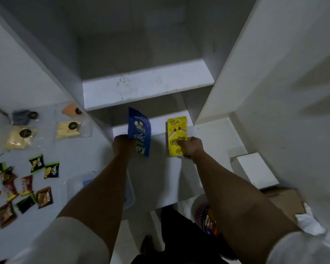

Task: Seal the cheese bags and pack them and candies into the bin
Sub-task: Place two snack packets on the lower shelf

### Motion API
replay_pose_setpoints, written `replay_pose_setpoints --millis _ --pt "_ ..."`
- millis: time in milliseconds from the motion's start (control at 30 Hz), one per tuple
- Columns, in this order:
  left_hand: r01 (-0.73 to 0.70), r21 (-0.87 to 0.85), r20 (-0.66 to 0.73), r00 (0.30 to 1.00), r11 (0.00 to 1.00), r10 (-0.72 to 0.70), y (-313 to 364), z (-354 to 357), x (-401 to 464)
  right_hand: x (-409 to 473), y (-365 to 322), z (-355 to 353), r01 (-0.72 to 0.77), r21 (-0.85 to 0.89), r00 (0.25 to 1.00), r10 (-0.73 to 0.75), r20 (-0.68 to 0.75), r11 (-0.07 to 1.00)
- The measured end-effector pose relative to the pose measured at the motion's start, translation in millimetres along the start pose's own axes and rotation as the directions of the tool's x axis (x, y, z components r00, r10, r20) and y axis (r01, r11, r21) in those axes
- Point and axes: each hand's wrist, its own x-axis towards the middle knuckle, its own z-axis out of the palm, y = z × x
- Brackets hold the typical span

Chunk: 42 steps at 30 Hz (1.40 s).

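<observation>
The person stands at a white shelf unit, both arms out. The left hand [122, 143] is curled round the bottom edge of a blue snack pouch [139, 131]; the right hand [191, 147] pinches the lower corner of a yellow Popstix box [176, 136]. Both packs stand upright over the low shelf [160, 134].

Neither is cheese or candy, so I'd judge this is clearing space. Best to set them down flat and well back, then turn to 9 o'clock, where the work lies.

There, on the pale table [80, 149], I count four cheese bags [69, 127]: one grey, one orange, two pale yellow. Below them, at 8 o'clock, roughly a dozen wrapped candies [44, 197] are scattered; some are cut by the frame edge. The clear bin [131, 189] sits at 6 o'clock, partly under the left forearm.
</observation>
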Motion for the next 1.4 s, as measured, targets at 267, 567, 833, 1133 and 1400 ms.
replay_pose_setpoints --millis 267,567,833,1133,1400 --pt "-0.277 -0.067 0.210 0.935 0.958 0.285 24.0 7.1 -112.6 -118.8 55.6 -63.8 0.076 0.260 0.993 -0.049 -0.108 0.963" --pt "-0.421 0.022 0.581 0.743 0.907 0.331 19.8 119.6 -237.7 -211.2 216.7 -157.3 -0.008 0.412 0.930 0.159 -0.333 0.911" --pt "-0.350 0.097 0.768 0.622 0.932 0.153 -24.0 213.9 -321.8 -233.8 376.3 -220.4 -0.206 0.533 0.834 0.433 -0.343 0.820" --pt "-0.375 0.293 0.709 0.702 0.879 0.063 -36.8 310.6 -379.7 -209.5 403.4 -273.6 -0.331 0.232 0.877 0.389 -0.281 0.915" --pt "-0.395 0.413 0.660 0.751 0.821 0.029 -51.6 285.2 -397.2 -199.0 404.9 -283.7 -0.221 -0.096 0.956 0.196 -0.219 0.971"
